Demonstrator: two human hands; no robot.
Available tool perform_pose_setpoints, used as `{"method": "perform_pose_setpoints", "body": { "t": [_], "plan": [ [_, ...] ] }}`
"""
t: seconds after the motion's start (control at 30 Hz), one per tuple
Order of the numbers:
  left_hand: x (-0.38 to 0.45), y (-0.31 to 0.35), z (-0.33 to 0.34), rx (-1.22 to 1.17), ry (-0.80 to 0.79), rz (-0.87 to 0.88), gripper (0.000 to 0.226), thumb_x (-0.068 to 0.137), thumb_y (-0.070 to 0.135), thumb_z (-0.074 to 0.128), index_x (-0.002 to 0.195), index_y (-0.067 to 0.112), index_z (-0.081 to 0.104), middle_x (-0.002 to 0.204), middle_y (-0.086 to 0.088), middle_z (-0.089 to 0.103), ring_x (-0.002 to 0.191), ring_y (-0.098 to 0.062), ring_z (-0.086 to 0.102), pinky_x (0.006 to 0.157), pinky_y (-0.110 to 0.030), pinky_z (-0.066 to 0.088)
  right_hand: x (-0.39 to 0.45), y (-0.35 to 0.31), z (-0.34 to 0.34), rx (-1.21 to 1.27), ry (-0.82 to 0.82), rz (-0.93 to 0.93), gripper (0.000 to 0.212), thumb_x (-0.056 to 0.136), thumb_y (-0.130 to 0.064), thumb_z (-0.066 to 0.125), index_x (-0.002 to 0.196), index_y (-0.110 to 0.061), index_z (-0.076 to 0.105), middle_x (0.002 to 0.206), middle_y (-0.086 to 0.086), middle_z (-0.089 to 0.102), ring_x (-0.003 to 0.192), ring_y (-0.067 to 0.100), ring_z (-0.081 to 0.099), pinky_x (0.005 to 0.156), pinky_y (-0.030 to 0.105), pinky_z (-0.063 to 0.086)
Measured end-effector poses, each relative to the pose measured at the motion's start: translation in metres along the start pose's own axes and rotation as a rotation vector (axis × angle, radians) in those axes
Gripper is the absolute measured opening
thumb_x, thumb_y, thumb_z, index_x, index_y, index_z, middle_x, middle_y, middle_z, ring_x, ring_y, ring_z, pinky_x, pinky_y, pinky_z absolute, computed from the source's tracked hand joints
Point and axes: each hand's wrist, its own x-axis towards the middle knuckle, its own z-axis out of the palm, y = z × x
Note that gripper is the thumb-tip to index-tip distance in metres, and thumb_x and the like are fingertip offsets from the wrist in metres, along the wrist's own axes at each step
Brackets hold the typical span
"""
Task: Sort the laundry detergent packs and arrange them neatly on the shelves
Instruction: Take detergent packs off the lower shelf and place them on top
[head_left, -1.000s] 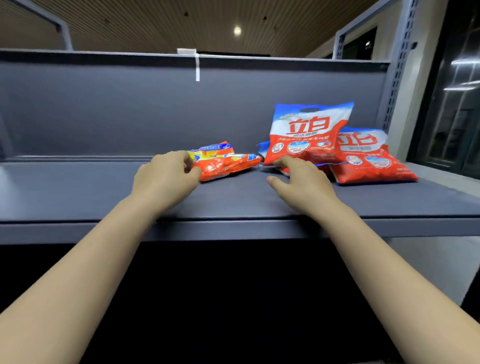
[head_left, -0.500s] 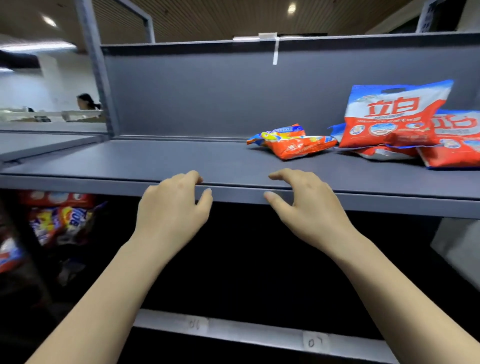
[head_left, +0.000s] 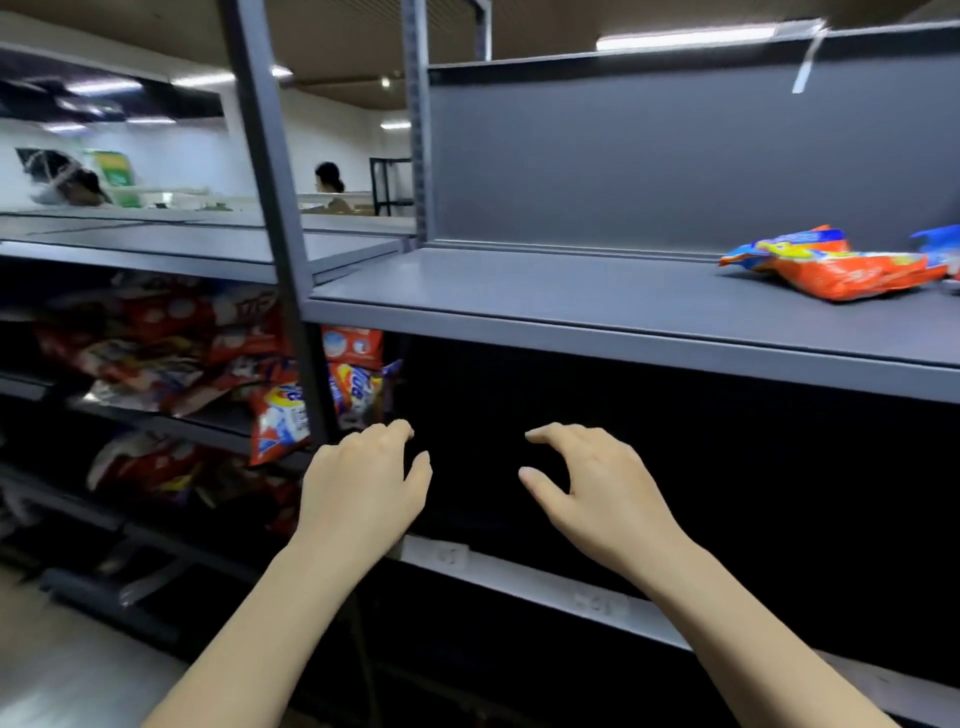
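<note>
While before on shelf (head_left: 571, 291), hands (head_left: 363, 483) hang below.

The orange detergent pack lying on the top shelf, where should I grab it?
Grab the orange detergent pack by its near long edge, coming from the front of the shelf. It lies flat and puffy, resting partly on another pack behind it, so that front edge is open. Both hands, left and right, hold nothing.

Your left hand (head_left: 358, 488): bare, no glove, ring or watch showing.
Your right hand (head_left: 597, 493): bare too, nails short and plain.
Your forearms: both uncovered, no sleeve or cuff anywhere up to the frame edge at 6 o'clock.
Markings: no bands, straps or cables on either wrist.
</note>
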Motion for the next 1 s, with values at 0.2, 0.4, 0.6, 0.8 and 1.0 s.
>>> {"method": "perform_pose_setpoints", "body": {
  "t": [0.2,0.4,0.6,0.8,1.0],
  "plan": [
    [-0.020,-0.091,-0.004,0.071,-0.018,-0.093,0.037,0.094,0.046,0.042,0.121,0.024,0.054,0.105,0.009,0.065,0.091,-0.014,0.062,0.069,-0.028,0.038,0.018,-0.064,0.058,0.004,-0.078,-0.062,0.041,0.093,-0.046,0.046,0.131,-0.030,0.049,0.128,-0.014,0.056,0.121,0.009,0.048,0.104,0.029,0.034],
    [-0.037,-0.169,-0.010,0.115,-0.051,-0.224,0.038,0.095,0.046,0.039,0.125,0.025,0.052,0.107,0.009,0.064,0.093,-0.014,0.061,0.076,-0.029,0.042,0.043,-0.112,0.108,0.001,-0.168,-0.119,0.043,0.093,-0.047,0.045,0.132,-0.030,0.048,0.128,-0.014,0.056,0.120,0.009,0.048,0.104,0.029,0.033],
    [-0.030,-0.238,-0.008,0.125,-0.048,-0.310,0.041,0.096,0.045,0.038,0.130,0.025,0.049,0.108,0.010,0.063,0.093,-0.013,0.061,0.080,-0.029,0.042,0.087,-0.156,0.158,0.011,-0.209,-0.168,0.042,0.092,-0.048,0.044,0.130,-0.030,0.048,0.124,-0.012,0.058,0.117,0.011,0.050,0.100,0.030,0.036],
    [0.008,-0.307,0.017,0.142,-0.070,-0.342,0.039,0.097,0.044,0.037,0.128,0.024,0.050,0.102,0.012,0.063,0.071,-0.012,0.057,0.077,-0.028,0.045,0.146,-0.194,0.220,0.032,-0.208,-0.181,0.040,0.091,-0.051,0.045,0.127,-0.033,0.048,0.121,-0.014,0.058,0.114,0.011,0.050,0.093,0.027,0.037],
    [0.053,-0.376,0.036,0.105,-0.085,-0.398,0.039,0.097,0.044,0.037,0.128,0.025,0.050,0.084,0.011,0.062,0.062,-0.011,0.053,0.076,-0.030,0.049,0.216,-0.230,0.269,0.053,-0.237,-0.144,0.038,0.091,-0.051,0.045,0.124,-0.031,0.051,0.119,-0.012,0.060,0.112,0.012,0.052,0.090,0.030,0.041]
  ]
}}
